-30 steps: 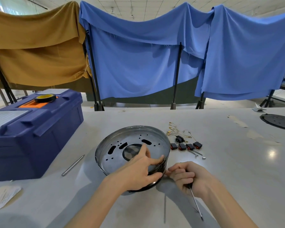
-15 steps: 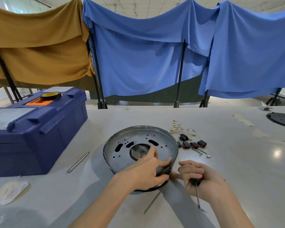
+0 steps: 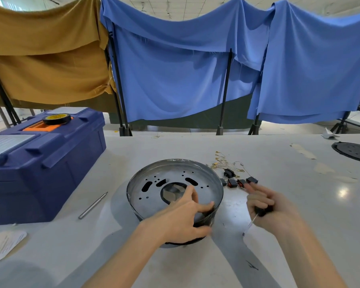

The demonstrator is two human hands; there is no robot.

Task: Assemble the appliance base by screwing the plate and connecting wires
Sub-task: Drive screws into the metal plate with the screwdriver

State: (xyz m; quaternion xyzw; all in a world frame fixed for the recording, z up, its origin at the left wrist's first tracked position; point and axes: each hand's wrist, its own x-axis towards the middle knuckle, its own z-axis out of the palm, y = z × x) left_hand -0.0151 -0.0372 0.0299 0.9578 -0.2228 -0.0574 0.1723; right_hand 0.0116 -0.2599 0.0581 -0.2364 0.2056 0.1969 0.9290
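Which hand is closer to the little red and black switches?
The right hand: its fingers reach almost to the switches while it holds a screwdriver. The left hand is farther, gripping the near rim of the metal base.

Sitting open side up: round grey metal base (image 3: 204, 183), shallow-walled, floor pierced with slots, small holes and a central opening. Lying tangled just beyond base's far-right rim: thin wires (image 3: 222, 162) with gold terminals. Lining up just right of base: black-and-red switches (image 3: 236, 182). Being gripped right of base, tip angling down: black-handled screwdriver (image 3: 261, 212).
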